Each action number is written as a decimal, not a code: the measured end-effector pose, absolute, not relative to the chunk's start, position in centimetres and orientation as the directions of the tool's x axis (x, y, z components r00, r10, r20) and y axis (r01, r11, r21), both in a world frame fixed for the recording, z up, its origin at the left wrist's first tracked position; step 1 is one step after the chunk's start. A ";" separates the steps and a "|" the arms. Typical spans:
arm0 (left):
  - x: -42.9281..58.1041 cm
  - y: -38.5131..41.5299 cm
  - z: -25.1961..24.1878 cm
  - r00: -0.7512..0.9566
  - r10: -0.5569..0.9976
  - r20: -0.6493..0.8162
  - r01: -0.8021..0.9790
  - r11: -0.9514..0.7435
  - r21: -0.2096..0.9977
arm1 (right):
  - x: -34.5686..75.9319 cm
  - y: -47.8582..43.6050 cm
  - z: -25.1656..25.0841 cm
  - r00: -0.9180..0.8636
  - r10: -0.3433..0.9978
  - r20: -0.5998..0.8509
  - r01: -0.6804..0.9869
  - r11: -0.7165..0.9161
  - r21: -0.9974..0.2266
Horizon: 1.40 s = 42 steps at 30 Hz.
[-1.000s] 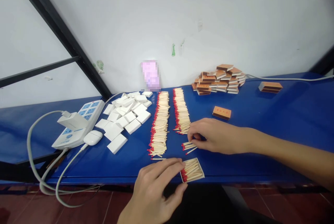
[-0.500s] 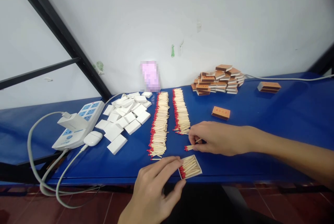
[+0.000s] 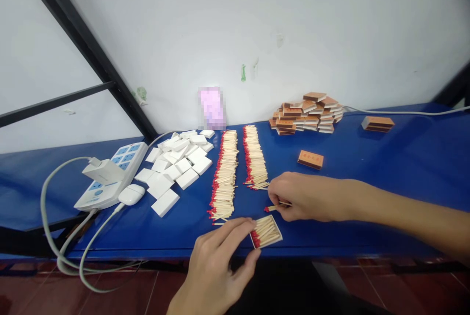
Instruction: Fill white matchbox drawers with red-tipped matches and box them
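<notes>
My left hand [image 3: 220,261] grips the left end of a small white matchbox tray [image 3: 281,234] between thumb and fingers, near the table's front edge. Matches [image 3: 268,231] lie inside the tray, their red heads toward the left. Just above and right of it, my right hand [image 3: 293,197] is closed in a pinch on a few matches [image 3: 272,208], red heads pointing left. How many it holds is partly hidden by the fingers. Two long rows of matches, a left row [image 3: 224,173] and a right row [image 3: 254,156], lie beyond my hands.
White tray pieces [image 3: 165,202] are heaped on the left, beside a power strip [image 3: 128,158] with cables. Orange matchboxes [image 3: 308,114] are piled against the wall. One matchbox [image 3: 310,159] lies beyond my right hand, another [image 3: 378,124] farther right. A pixelated pink object [image 3: 213,108] leans on the wall.
My right hand has shifted slightly right with its matches, and less of their length shows past the fingers. The tray in my left hand has moved slightly up and left.
</notes>
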<state>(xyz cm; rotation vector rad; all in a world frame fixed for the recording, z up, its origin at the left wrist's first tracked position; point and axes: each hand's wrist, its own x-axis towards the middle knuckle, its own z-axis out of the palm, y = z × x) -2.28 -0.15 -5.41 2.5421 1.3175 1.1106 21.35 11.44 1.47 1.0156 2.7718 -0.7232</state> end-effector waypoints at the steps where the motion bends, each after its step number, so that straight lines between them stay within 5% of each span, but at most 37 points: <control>1: -2.2 -0.1 -5.4 0.370 0.735 0.567 0.681 -0.631 0.373 | 21.5 11.5 1.5 -0.778 0.581 -0.237 0.622 0.665 -0.412; 8: -2.0 -0.3 -5.3 0.345 0.756 0.557 0.704 -0.600 0.379 | 21.4 10.4 3.1 -0.802 0.578 -0.150 0.553 0.625 -0.551; 20: -2.3 0.0 -5.5 0.412 0.712 0.569 0.650 -0.667 0.364 | 20.1 8.5 1.8 -0.854 0.515 -0.074 0.449 0.659 -0.604; 27: -2.3 -0.1 -5.6 0.418 0.703 0.575 0.651 -0.673 0.350 | 20.6 8.6 2.1 -0.818 0.567 -0.099 0.484 0.586 -0.650; 42: -2.6 -0.3 -5.3 0.484 0.709 0.514 0.703 -0.664 0.254 | 20.0 9.2 0.6 -0.573 0.807 0.143 0.304 0.371 -0.878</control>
